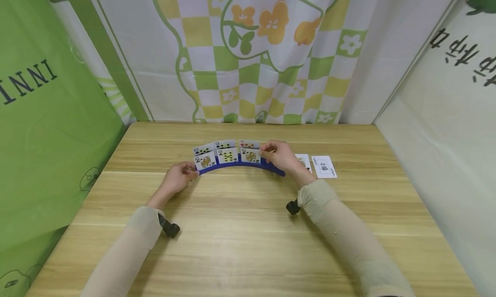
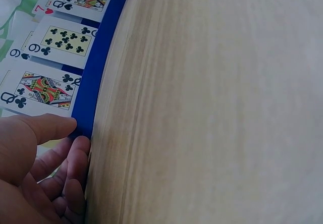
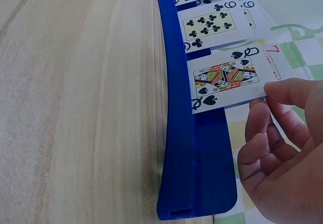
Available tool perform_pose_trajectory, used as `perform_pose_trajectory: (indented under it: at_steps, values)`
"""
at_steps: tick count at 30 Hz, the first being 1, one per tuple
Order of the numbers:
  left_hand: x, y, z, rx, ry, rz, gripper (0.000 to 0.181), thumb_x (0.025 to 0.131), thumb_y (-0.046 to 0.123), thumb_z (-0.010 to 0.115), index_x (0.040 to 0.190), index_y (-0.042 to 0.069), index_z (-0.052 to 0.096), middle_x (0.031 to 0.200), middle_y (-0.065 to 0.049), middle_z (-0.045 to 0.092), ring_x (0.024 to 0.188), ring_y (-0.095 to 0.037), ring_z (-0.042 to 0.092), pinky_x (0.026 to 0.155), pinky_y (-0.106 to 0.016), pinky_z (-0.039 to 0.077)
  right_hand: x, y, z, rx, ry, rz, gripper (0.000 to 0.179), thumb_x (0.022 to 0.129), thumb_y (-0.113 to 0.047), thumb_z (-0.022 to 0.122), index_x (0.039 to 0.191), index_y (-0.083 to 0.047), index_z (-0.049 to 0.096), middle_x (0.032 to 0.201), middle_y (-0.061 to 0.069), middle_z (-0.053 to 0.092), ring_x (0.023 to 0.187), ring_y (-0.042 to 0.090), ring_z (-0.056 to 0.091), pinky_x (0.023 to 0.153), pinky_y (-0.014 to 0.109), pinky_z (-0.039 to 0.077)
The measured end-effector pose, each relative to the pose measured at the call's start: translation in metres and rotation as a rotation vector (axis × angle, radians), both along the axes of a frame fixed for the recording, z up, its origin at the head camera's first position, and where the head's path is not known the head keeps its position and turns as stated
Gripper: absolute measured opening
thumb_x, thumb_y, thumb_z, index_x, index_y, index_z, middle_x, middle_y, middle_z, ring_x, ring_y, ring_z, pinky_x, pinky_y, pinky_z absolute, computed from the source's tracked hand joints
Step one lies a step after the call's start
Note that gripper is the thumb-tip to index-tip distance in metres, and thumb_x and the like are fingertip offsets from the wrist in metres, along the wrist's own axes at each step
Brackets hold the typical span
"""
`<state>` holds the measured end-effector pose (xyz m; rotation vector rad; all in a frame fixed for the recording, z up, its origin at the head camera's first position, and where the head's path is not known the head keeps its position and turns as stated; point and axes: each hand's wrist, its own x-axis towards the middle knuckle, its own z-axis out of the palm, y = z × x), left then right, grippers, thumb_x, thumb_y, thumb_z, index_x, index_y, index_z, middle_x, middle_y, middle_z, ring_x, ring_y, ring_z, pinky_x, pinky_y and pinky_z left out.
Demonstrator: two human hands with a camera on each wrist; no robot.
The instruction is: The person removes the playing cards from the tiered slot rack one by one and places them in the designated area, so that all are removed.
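A curved blue card holder (image 1: 242,164) stands on the table with playing cards in two rows. Its front row shows a queen of clubs (image 2: 45,90), a nine of clubs (image 3: 209,26) and a queen of spades (image 3: 227,77). Behind them rise a ten (image 1: 203,149), another nine (image 1: 224,143) and a seven of hearts (image 1: 249,143). My left hand (image 1: 178,177) grips the holder's left end between thumb and curled fingers. With thumb and forefinger, my right hand (image 1: 280,154) pinches the upper corner of the queen of spades, whose lower edge sits at the holder's slot.
To the right of the holder, a face card (image 1: 304,161) lies on the wooden table (image 1: 240,236), partly hidden by my right wrist. Beside it is a white card with a framed print (image 1: 324,167). A patterned curtain (image 1: 263,81) hangs behind the table's far edge.
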<state>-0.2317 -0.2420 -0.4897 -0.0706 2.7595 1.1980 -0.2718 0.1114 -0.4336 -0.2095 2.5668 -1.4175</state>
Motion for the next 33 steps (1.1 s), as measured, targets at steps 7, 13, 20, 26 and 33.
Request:
perform_pose_trajectory:
  at_steps: [7,13,20,26,33]
  values:
    - [0.000,0.000,0.000,-0.001,0.003,-0.004,0.037,0.094,0.022,0.067,0.124,0.001,0.063,0.108,-0.018,0.069,0.084,-0.021,0.061,0.068,-0.026,0.047,0.002,0.002,0.005,0.010,0.066,-0.012,0.016,0.097,-0.024,0.064,0.107,-0.013,0.069,0.104,0.008,0.069,0.084,0.030,0.066,0.066,0.031,0.049]
    - [0.000,0.000,0.001,-0.005,0.001,-0.003,0.037,0.094,0.022,0.066,0.124,0.001,0.063,0.108,-0.018,0.069,0.084,-0.021,0.061,0.068,-0.026,0.047,0.002,0.005,0.008,-0.010,0.112,-0.029,0.015,0.096,-0.021,0.065,0.106,-0.011,0.069,0.100,0.008,0.070,0.075,0.023,0.064,0.066,0.029,0.048]
    - [-0.001,0.001,0.000,-0.002,-0.003,-0.006,0.038,0.095,0.023,0.066,0.125,0.001,0.062,0.109,-0.018,0.069,0.085,-0.021,0.061,0.067,-0.026,0.048,0.003,0.009,0.010,-0.018,0.115,-0.024,0.015,0.097,-0.020,0.064,0.106,-0.010,0.067,0.094,0.008,0.068,0.076,0.026,0.064,0.065,0.029,0.047]
    - [0.000,0.001,0.001,0.003,-0.012,-0.001,0.038,0.095,0.023,0.066,0.125,0.001,0.062,0.109,-0.017,0.069,0.083,-0.020,0.061,0.067,-0.026,0.047,0.005,0.014,0.010,-0.023,0.084,-0.023,0.016,0.098,-0.020,0.062,0.108,-0.009,0.066,0.093,0.008,0.065,0.079,0.030,0.062,0.066,0.030,0.047]
    - [0.001,0.001,0.003,-0.003,-0.008,-0.005,0.038,0.095,0.023,0.066,0.126,0.001,0.062,0.109,-0.018,0.069,0.084,-0.021,0.062,0.068,-0.026,0.048,0.010,0.021,0.013,-0.081,0.050,-0.030,0.017,0.097,-0.018,0.061,0.109,-0.006,0.065,0.094,0.008,0.064,0.076,0.023,0.058,0.070,0.036,0.050]
